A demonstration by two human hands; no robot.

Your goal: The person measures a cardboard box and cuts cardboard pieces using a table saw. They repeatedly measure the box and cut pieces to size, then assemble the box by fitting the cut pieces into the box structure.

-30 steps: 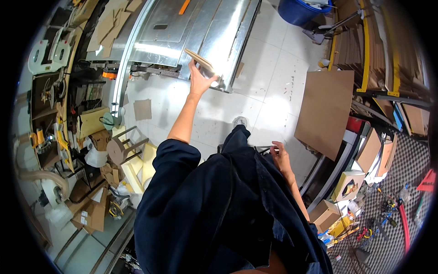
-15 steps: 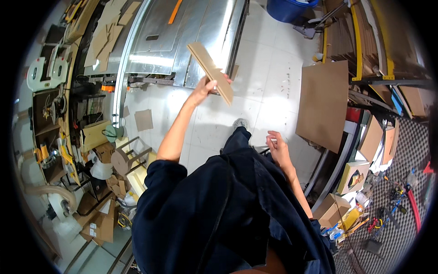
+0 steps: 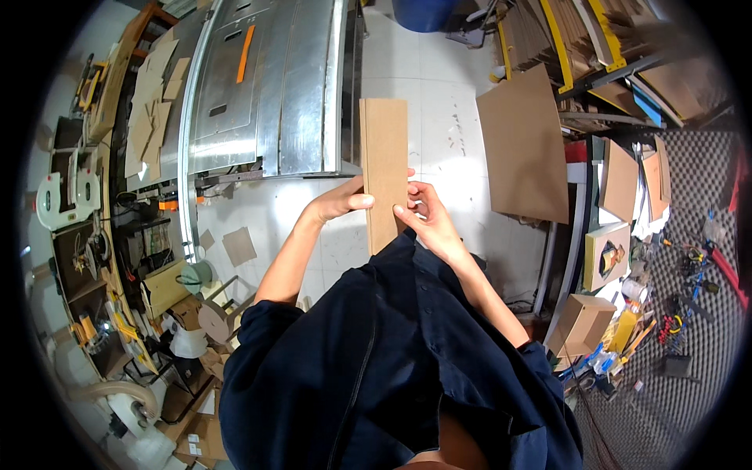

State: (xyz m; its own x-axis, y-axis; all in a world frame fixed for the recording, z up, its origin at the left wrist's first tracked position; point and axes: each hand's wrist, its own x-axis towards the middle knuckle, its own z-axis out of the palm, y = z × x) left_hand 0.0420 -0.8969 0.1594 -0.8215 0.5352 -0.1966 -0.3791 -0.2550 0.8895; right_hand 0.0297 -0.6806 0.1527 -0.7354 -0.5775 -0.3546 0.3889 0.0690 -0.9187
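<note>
Both hands are on the board, right in front of the chest. The fingers (image 3: 362, 201) of the left hand (image 3: 338, 204) wrap the left long edge of the narrow brown board (image 3: 385, 168), thumb laid across its face. On the other side the right hand (image 3: 427, 215) pinches the right long edge low down, fingertips curled onto the face, so both hands are closed on the same piece. The board stands lengthwise away from the body, its near end just above the dark blue shirt (image 3: 392, 360), its far end reaching out over the white tiled floor (image 3: 439, 102). It looks like more than one thin layer along the left edge, though that is hard to tell for sure.

Moving outward: just left of the board's far half sits the big metal desk (image 3: 266, 86) of a machine, shiny steel panels with an orange strip (image 3: 245, 53) set in it. Flat brown offcuts (image 3: 153, 102) lie stacked along its far left side. To the right, well apart from the hands, a large brown sheet (image 3: 523, 145) leans against yellow-railed racking. A small square scrap (image 3: 239, 246) lies on the floor near the left elbow. A blue bin (image 3: 427, 12) stands at the top edge, and cardboard boxes (image 3: 583, 323) with loose tools crowd the lower right.
</note>
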